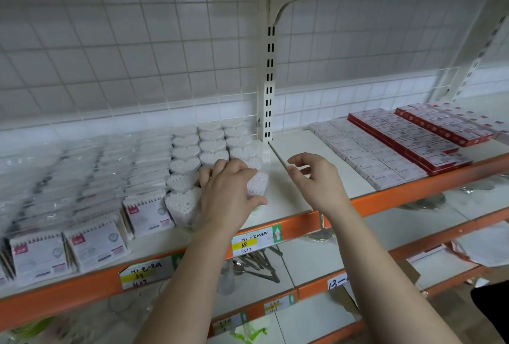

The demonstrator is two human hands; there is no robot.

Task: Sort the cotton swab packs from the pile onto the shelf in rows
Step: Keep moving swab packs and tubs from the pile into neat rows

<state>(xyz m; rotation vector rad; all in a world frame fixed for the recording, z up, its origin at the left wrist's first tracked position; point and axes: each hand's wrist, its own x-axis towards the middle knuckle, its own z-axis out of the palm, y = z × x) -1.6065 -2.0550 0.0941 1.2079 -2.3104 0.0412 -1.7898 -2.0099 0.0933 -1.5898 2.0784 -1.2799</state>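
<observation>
Left hand (pixel 228 195) grips a heart-shaped swab pack (pixel 258 184): fingers curled over its top, thumb wrapped against the near right side, narrow grip closed round the pack. The pack stands on the shelf (pixel 278 200) at the front of the rightmost row, touching the packs behind it.

Right hand (pixel 319 181) hovers above the bare shelf just right of the pack. Fingers loosely curled and spread, thumb apart, holding and touching nothing.

Rows of heart packs (pixel 187 150) stand upright with swab tips up, three rows running from the front back to the wire grid (pixel 137 40). Left of them are flat swab packs (pixel 148 214), standing in rows, each with a pink tag at the top corner (print too small to read). Further left is blurred.

The shelf's orange front edge carries a price label (pixel 253 241) under the left wrist: handwritten top line not legible, "68" on yellow, "6617" below, green arrow at its right end. The second label (pixel 143 274), to the left, reads "69" and "6629".

Right of the slotted upright (pixel 268 82) are pale boxes (pixel 385 175) marked "STAPLES" in rows, then red-edged boxes (pixel 413 137) beside them.

The lower shelf holds metal spoons (pixel 256 263) and a handwritten tag (pixel 337 283) starting "12-".
</observation>
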